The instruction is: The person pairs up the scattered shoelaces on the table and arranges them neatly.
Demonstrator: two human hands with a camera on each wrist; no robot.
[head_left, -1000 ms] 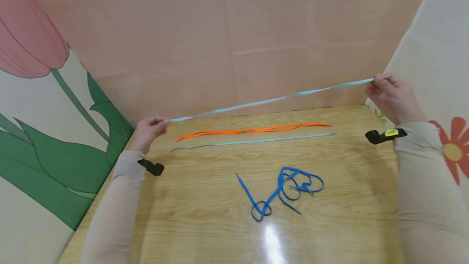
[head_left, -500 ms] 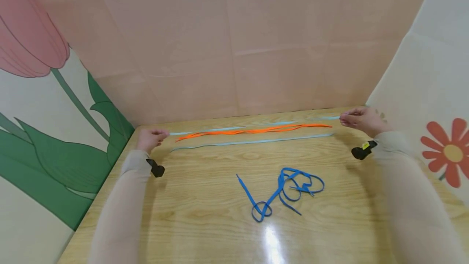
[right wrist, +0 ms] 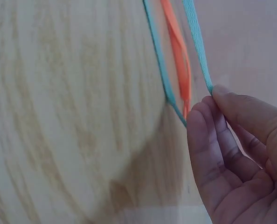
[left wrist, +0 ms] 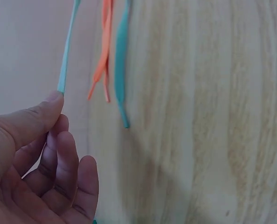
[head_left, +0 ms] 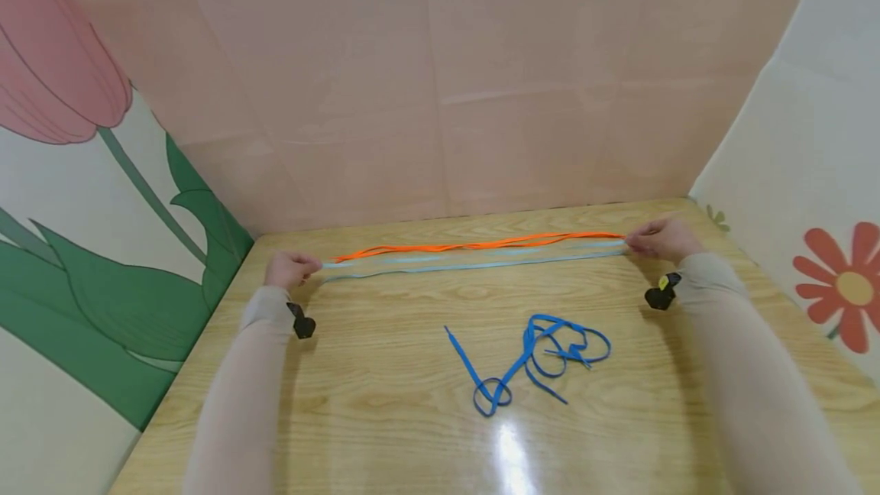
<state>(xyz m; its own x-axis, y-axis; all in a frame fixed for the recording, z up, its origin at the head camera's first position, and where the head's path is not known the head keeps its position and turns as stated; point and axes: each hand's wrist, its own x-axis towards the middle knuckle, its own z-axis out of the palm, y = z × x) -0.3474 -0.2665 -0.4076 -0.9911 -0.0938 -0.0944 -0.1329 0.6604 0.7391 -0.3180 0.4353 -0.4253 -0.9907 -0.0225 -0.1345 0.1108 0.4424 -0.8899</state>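
In the head view, a light blue shoelace (head_left: pixel 406 260) is stretched sideways between my hands, low over the far part of the table. My left hand (head_left: pixel 289 270) pinches one end between thumb and fingers; my right hand (head_left: pixel 660 239) pinches the other. Both wrist views show the held lace raised above the tabletop. Orange laces (head_left: pixel 474 245) lie straight beside it, on the wall side in the head view. A second light blue lace (head_left: pixel 447 269) lies straight on the nearer side. The held ends are covered by my fingertips.
A darker blue shoelace (head_left: pixel 512 369) lies tangled in loops nearer on the wooden table (head_left: pixel 385 434). A pink wall covering (head_left: pixel 440 98) rises behind the table's far edge. Flower-printed panels stand left and right.
Both hands have come down with the held lace, the right hand also moving left. The lace has passed from above and beyond the orange laces to their nearer side in the head view.
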